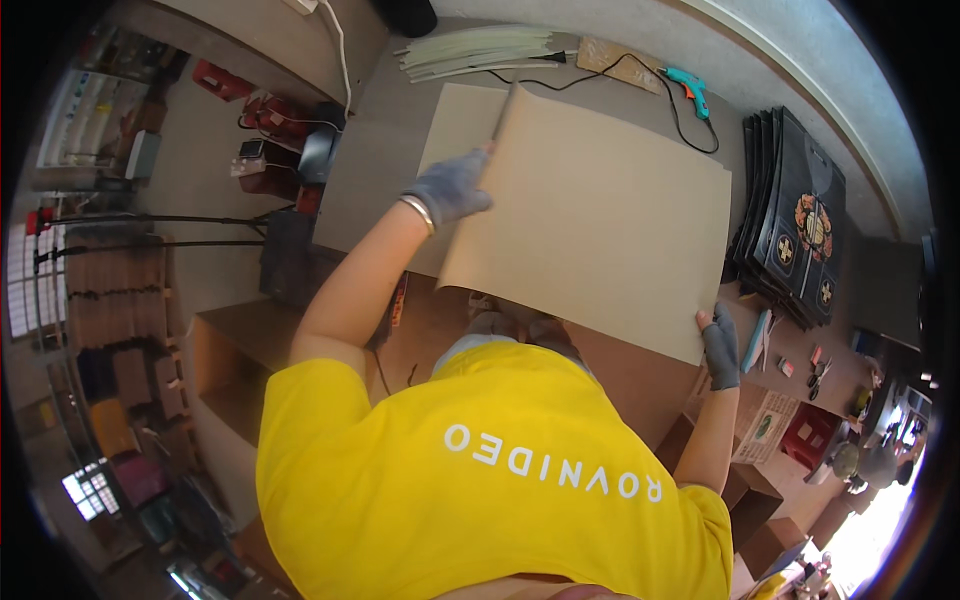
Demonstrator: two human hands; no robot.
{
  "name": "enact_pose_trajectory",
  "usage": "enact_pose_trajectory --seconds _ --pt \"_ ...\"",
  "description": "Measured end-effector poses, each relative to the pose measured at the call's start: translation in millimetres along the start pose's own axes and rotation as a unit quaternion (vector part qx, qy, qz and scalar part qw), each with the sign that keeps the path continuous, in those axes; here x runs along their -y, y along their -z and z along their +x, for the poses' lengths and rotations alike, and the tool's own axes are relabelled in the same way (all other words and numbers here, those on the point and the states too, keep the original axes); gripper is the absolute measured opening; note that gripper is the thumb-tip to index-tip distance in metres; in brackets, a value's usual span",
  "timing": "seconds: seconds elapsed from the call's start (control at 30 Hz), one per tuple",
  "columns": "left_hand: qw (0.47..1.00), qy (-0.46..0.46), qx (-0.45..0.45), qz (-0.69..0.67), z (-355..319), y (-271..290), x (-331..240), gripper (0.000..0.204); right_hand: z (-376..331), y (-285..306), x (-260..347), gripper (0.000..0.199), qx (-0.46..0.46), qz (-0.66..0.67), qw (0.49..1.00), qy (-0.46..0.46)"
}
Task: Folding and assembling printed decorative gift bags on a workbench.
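Note:
A large tan sheet of paper or thin card (600,220) is spread before me, its left edge curled up and its near edge reaching past the table edge. My left hand (450,188), in a grey glove with bare fingertips, grips that left edge; some of its fingers are hidden by the sheet. At the near right corner my right hand (721,348), gloved the same way, holds the sheet with its thumb showing. Under the raised edge, a second tan sheet (455,125) lies on the grey table (365,190).
Along the back lie a bundle of whitish glue sticks (480,50) and a teal glue gun (688,92) with a black cord. Black printed bags (795,215) are stacked at the right. Past them rest scissors (820,372). A cardboard box (240,350) stands at the left.

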State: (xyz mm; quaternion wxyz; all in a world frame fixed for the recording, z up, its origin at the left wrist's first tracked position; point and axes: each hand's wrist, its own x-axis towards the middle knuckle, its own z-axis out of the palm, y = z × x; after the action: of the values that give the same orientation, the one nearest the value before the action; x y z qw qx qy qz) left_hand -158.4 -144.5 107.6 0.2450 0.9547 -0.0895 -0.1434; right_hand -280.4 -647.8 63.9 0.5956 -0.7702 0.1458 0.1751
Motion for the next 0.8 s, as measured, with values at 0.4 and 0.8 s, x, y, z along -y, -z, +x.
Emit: enact_pose_trajectory --seconds 0.4,0.8 --pt "0.962 -0.127 0.014 0.243 44.6 -102.1 -8.7 0.122 20.5 6.0 4.6 0.037 -0.016 0.049 0.998 0.021" --pt "0.936 -0.135 0.053 0.321 46.0 -106.2 10.6 0.143 61.4 10.9 -61.6 0.033 -0.055 0.002 0.998 -0.043"
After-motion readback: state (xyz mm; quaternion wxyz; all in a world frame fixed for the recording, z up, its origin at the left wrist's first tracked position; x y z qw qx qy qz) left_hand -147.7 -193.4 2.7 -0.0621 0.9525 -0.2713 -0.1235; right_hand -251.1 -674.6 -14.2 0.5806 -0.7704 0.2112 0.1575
